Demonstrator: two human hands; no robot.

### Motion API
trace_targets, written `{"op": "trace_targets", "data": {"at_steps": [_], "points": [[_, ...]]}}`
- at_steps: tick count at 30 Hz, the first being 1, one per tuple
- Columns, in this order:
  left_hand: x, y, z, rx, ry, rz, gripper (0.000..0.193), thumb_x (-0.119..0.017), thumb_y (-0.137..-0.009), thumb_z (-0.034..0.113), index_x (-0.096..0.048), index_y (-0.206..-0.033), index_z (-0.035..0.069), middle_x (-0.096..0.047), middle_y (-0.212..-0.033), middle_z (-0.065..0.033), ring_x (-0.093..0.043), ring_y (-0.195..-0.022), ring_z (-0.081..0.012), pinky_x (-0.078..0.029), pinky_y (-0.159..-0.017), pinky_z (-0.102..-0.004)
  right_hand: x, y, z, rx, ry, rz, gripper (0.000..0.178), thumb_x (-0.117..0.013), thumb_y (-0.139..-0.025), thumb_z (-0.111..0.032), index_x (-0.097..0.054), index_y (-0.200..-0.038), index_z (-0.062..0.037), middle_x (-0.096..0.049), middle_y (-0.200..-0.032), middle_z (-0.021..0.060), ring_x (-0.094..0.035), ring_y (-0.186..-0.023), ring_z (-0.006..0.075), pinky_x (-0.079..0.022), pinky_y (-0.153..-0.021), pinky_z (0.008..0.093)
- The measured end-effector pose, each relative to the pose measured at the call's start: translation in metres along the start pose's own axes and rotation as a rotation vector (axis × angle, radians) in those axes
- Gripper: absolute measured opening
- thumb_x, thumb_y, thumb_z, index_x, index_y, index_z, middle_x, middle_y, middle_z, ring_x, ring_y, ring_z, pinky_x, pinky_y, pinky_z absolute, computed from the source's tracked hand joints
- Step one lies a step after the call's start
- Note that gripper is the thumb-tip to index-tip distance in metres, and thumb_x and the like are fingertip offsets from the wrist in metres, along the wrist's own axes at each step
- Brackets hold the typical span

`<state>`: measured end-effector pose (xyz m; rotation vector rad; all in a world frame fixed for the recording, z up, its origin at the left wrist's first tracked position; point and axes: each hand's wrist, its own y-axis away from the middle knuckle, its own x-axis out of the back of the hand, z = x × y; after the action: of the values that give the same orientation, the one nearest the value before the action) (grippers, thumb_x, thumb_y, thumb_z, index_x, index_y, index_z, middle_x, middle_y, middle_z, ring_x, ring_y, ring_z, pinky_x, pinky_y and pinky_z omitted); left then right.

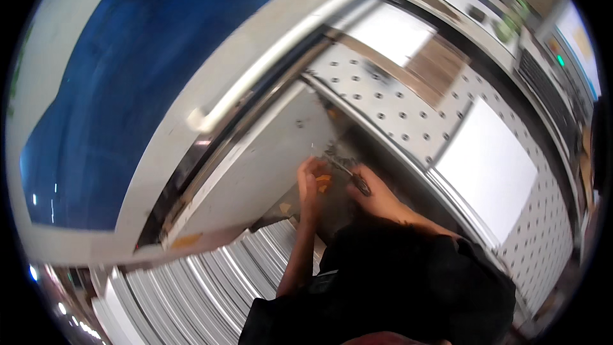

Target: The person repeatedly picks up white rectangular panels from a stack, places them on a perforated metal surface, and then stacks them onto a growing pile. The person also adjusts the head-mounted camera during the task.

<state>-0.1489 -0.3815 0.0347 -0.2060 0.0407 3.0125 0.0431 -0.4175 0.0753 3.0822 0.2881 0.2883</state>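
Note:
My right hand [377,199] is closed round the dark loop handle of a slim metal scissors-like tool [345,168]. The tool points away to the left, its tip close to the fingers of my left hand [311,176]. Those fingers are curled, and whatever they may hold is too small and blurred to make out. Just beyond the tip lies a grey cluster of small pieces [332,151]. Orange bits [322,183] show below, between my two hands.
A pale machine panel [255,150] stands at left, under a large blue window [172,57]. At right runs a perforated white table [408,121] with white sheets [491,172] and brown cardboard [437,70]. Stacked grey metal strips [211,281] lie lower left; a keyboard [546,89] sits far right.

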Motion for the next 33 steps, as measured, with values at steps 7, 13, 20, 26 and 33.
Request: {"op": "trace_targets", "data": {"at_steps": [7, 13, 20, 26, 33], "points": [[-0.111, -0.004, 0.043, -0.117, -0.491, -0.528, 0.058, -0.063, -0.091, 0.016, -0.04, -0.141, 0.002, -0.051, -0.134, -0.0185, -0.05, -0.127, -0.0318, -0.04, -0.105, -0.0402, 0.028, -0.001, 0.037, 0.282, 0.088, 0.384, 0.068, -0.067, -0.084, 0.002, -0.033, -0.141, -0.009, -0.04, -0.138, 0.0165, -0.043, -0.13, 0.0279, -0.036, -0.109, 0.0364], [-0.141, -0.037, 0.01, -0.332, -0.536, -0.629, 0.054, -0.066, -0.088, 0.021, -0.045, -0.133, 0.001, -0.05, -0.127, -0.0199, -0.051, -0.121, -0.0328, -0.042, -0.099, -0.0403, 0.083, 0.003, 0.02, 0.393, 0.085, 0.254, 0.063, -0.076, -0.082, -0.026, -0.035, -0.127, -0.0065, -0.025, -0.149, 0.0264, -0.023, -0.145, 0.0443, -0.025, -0.117, 0.0528], [-0.17, -0.084, -0.014, 0.131, -0.518, -0.663, 0.038, -0.059, -0.095, 0.024, -0.054, -0.125, 0.001, -0.061, -0.1, -0.0116, -0.06, -0.095, -0.0243, -0.048, -0.087, -0.0366, 0.183, 0.01, 0.009, -0.055, 0.269, 0.149, 0.049, -0.062, -0.094, -0.036, -0.05, -0.125, 0.0004, -0.056, -0.129, 0.0252, -0.052, -0.125, 0.0414, -0.042, -0.106, 0.0483], [-0.199, -0.124, 0.005, 0.325, -0.402, -0.594, 0.043, -0.048, -0.103, 0.044, -0.06, -0.114, 0.004, -0.06, -0.074, -0.0017, -0.055, -0.068, -0.01, -0.043, -0.062, -0.0245, 0.262, 0.039, 0.051, -0.149, 0.253, 0.709, 0.022, -0.067, -0.092, -0.021, -0.068, -0.11, -0.0081, -0.072, -0.103, 0.0104, -0.07, -0.094, 0.028, -0.055, -0.081, 0.0364], [-0.199, -0.16, 0.049, 0.548, -0.427, -1.137, 0.04, -0.05, -0.103, 0.037, -0.059, -0.116, 0.001, -0.059, -0.075, -0.0022, -0.056, -0.073, -0.0112, -0.044, -0.069, -0.0266, 0.325, 0.038, 0.087, -0.24, 0.272, 0.96, 0.019, -0.06, -0.093, -0.02, -0.069, -0.096, -0.0035, -0.064, -0.069, 0.0088, -0.058, -0.059, 0.021, -0.047, -0.06, 0.0327]]}}
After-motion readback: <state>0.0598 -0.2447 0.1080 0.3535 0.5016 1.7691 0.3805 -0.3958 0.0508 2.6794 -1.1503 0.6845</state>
